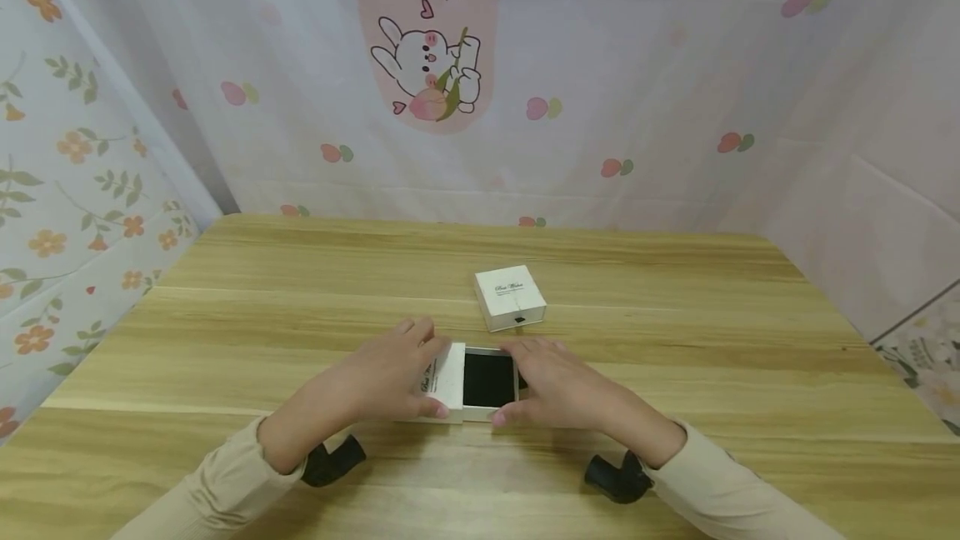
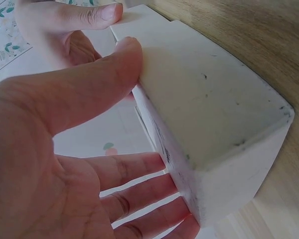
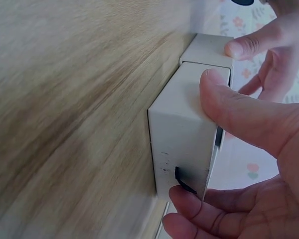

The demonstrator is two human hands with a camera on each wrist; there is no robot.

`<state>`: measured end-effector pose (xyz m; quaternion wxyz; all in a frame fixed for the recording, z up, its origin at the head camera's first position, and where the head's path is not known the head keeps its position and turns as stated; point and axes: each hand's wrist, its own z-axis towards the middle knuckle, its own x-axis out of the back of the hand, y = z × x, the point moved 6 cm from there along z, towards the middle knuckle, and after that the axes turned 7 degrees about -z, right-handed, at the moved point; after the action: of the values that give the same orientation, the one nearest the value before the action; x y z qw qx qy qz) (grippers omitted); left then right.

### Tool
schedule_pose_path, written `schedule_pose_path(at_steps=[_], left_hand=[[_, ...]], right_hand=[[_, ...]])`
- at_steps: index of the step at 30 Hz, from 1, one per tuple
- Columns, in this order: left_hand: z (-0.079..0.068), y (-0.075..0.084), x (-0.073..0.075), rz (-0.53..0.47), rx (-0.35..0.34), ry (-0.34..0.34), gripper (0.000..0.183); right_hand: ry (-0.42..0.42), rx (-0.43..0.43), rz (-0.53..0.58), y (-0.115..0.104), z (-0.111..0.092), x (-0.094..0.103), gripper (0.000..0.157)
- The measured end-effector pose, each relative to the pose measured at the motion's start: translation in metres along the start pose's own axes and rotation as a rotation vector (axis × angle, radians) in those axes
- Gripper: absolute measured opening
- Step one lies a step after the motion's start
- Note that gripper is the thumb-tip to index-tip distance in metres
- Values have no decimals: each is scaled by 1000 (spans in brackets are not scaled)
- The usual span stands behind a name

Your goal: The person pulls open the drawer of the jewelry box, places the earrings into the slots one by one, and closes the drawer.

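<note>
A white drawer-style gift box lies on the table, its drawer partly out of the sleeve toward the right. Black lining shows inside the drawer. My left hand grips the sleeve from above, thumb on the near side and fingers across the top and far edge. With thumb and fingers, my right hand holds the drawer's outer end. In the right wrist view a black ribbon tab sticks out of the drawer front, beside the fingertips.
Behind the drawer stands a smaller closed white box with printed lettering and a black tab. The wooden table reaches back to a patterned curtain. Black wrist mounts sit under both forearms.
</note>
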<state>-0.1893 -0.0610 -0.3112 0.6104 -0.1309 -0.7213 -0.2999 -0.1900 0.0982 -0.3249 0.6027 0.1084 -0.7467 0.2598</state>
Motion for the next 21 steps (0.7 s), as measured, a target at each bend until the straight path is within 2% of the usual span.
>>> schedule_pose_path(at_steps=[21], left_hand=[[-1,1,2,-19,14,5,74]], right_hand=[[0,-11,13,10,-8,3,88]])
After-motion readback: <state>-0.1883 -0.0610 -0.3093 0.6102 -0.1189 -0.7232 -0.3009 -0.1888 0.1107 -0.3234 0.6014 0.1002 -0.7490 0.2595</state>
